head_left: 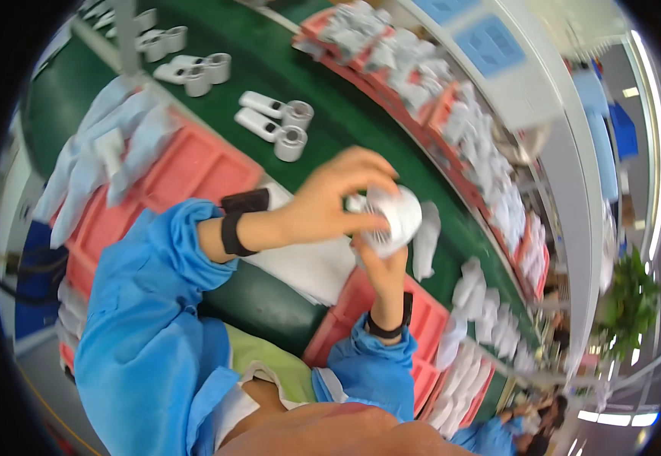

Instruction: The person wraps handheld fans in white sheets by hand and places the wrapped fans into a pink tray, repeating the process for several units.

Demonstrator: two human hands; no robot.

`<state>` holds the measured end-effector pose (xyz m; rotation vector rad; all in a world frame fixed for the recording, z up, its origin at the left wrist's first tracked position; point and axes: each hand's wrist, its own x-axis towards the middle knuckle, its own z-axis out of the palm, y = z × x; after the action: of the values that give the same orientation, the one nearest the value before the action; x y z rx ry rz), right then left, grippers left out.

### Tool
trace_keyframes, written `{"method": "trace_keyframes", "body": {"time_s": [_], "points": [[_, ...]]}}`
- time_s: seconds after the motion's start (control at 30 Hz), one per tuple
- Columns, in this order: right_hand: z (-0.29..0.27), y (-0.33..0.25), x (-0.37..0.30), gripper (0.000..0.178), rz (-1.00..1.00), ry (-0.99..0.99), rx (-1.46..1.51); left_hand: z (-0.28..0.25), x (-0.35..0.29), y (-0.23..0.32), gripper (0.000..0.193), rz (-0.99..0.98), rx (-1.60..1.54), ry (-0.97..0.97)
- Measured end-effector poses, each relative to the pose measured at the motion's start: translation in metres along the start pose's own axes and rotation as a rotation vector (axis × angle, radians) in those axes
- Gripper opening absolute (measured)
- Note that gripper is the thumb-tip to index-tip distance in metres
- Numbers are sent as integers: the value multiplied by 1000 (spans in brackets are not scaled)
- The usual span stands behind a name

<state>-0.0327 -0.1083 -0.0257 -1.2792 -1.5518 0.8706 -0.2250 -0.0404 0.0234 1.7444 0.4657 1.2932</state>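
Note:
Above the green conveyor belt (pixel 361 163), both of my hands meet around a white rounded plastic housing (pixel 404 216) with dark slots on one side. My left hand (pixel 345 194) reaches over it from the left, fingers curled and blurred at its upper edge. From below, my right hand (pixel 383 266) grips its underside with the thumb side toward the slots. Beyond the hands a white handle-shaped part (pixel 425 242) lies on the belt. A stack of white sheets (pixel 304 266) is spread under my left forearm.
Groups of white parts with round ends (pixel 291 143) stand along the belt at upper left. A pink tray (pixel 209 163) with pale blue cloths is at left; another pink tray (pixel 429 372) is near my right arm. Pink bins (pixel 391 91) of wrapped parts line the far side.

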Motion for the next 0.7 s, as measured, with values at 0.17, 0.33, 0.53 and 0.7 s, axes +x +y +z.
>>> {"method": "trace_keyframes", "body": {"time_s": [0.17, 0.33, 0.53, 0.7], "points": [[-60, 19, 12, 44, -197, 300, -563, 60, 30, -18, 33, -5, 123, 104], [-120, 6, 13, 42, -105, 351, -666, 127, 67, -35, 28, 189, 192, 73], [-190, 17, 1, 42, -61, 329, -446, 171, 113, -63, 15, 260, 340, 62], [-241, 32, 7, 40, 314, 371, -271, 183, 117, -108, 15, -16, 115, -35]]}}
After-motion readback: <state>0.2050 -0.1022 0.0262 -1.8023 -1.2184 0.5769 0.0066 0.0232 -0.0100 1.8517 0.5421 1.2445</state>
